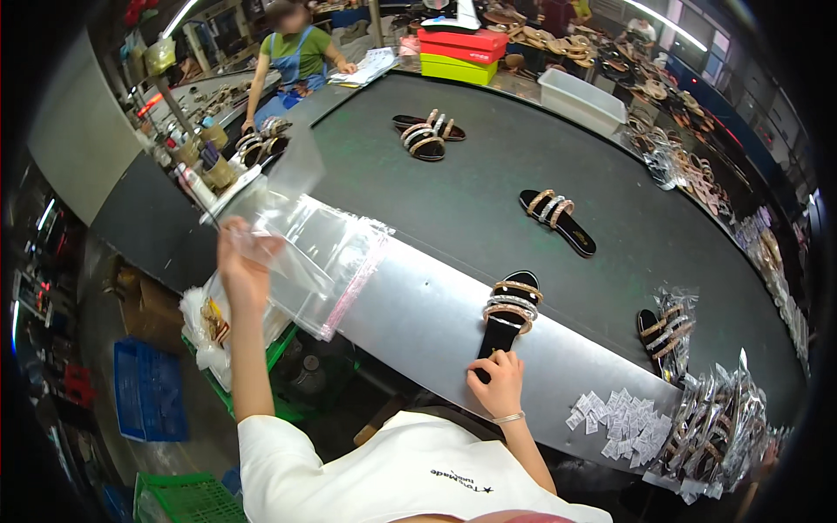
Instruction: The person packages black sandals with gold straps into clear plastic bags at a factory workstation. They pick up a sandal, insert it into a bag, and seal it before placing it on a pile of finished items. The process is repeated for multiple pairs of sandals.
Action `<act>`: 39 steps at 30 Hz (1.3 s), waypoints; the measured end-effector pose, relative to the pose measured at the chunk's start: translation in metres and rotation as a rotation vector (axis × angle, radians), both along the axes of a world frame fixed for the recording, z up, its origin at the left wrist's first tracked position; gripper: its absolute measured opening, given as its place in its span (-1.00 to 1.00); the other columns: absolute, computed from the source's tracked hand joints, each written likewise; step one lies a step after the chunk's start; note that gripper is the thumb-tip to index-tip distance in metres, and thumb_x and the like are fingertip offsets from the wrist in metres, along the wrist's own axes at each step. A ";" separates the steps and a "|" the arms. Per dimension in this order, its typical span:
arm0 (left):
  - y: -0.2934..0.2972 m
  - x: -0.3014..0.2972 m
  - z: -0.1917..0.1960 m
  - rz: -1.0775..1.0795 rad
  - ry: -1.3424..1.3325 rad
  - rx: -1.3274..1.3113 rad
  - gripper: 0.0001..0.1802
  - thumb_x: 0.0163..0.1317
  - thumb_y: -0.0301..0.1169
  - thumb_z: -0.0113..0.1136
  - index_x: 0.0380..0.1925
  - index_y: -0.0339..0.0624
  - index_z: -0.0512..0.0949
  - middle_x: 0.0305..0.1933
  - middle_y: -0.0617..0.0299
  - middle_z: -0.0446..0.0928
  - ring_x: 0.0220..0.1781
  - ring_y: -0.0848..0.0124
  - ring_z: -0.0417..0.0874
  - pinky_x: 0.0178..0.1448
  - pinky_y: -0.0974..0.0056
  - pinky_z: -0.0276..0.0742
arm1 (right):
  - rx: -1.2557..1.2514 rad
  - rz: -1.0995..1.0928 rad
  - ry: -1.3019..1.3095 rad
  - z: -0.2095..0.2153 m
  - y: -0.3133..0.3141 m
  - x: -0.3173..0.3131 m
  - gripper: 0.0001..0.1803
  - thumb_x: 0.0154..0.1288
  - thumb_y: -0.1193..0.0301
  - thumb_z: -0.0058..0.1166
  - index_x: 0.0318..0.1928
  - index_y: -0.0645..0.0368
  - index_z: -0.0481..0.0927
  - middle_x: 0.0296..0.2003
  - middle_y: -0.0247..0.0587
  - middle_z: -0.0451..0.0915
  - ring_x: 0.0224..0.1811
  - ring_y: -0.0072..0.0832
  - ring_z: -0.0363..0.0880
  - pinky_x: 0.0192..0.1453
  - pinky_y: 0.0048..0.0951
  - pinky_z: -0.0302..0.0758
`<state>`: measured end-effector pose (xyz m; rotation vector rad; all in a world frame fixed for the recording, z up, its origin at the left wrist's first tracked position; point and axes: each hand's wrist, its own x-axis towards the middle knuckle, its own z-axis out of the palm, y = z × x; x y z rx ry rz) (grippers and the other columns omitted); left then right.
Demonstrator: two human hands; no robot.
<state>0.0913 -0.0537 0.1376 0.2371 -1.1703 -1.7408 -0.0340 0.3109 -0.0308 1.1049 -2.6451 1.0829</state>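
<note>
My right hand [499,382] is closed on the heel end of a black slide sandal [513,301] with glittery gold and silver straps, which lies on the metal strip at the near side of the table. At the left, my left hand [247,261] pinches a clear plastic bag [299,167], lifted and slightly blurred. Beneath it, a stack of clear bags [353,253] with a pink edge lies on the metal strip. Another such sandal [558,221] rests alone farther up the dark table. Two more sandals [424,139] lie partly overlapping near the far left.
Small white packets [626,425] are heaped at the near right, beside a pile of bagged sandals [717,427]. A partly bagged sandal [667,336] lies above them. Shoe boxes [462,54] and a white bin [582,100] line the far edge. Another person [298,57] works at the far left.
</note>
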 end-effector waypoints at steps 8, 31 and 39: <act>0.147 -0.086 -0.103 -0.663 -0.197 0.384 -0.84 0.43 -0.20 -0.20 -0.10 0.08 0.30 -0.33 0.19 0.52 -0.23 0.31 0.61 -0.16 0.10 0.60 | -0.443 0.024 -0.122 0.079 -0.013 -0.009 -0.73 0.00 0.38 0.29 -0.25 0.14 0.58 -0.44 -0.29 0.45 -0.35 -0.43 0.44 -0.26 -0.43 0.34; 0.193 -0.099 -0.097 -0.695 -0.409 0.104 -0.70 0.36 -0.38 -0.01 -0.05 -0.42 0.40 -0.12 -0.04 0.57 -0.09 0.31 0.64 -0.11 0.33 0.65 | -0.538 -0.029 -0.186 0.068 -0.034 -0.027 -0.62 -0.09 0.36 0.40 -0.27 0.21 0.53 -0.44 -0.35 0.56 -0.46 -0.57 0.47 -0.35 -0.55 0.39; 0.195 -0.095 -0.099 -0.729 -0.329 0.183 -0.70 0.39 -0.44 -0.16 0.04 -0.38 0.33 -0.11 -0.07 0.54 -0.11 0.29 0.64 0.00 0.24 0.60 | -0.734 -0.071 -0.438 0.058 -0.029 -0.035 -0.88 0.08 0.52 0.27 -0.39 0.27 0.58 -0.45 -0.37 0.58 -0.47 -0.70 0.44 -0.37 -0.65 0.36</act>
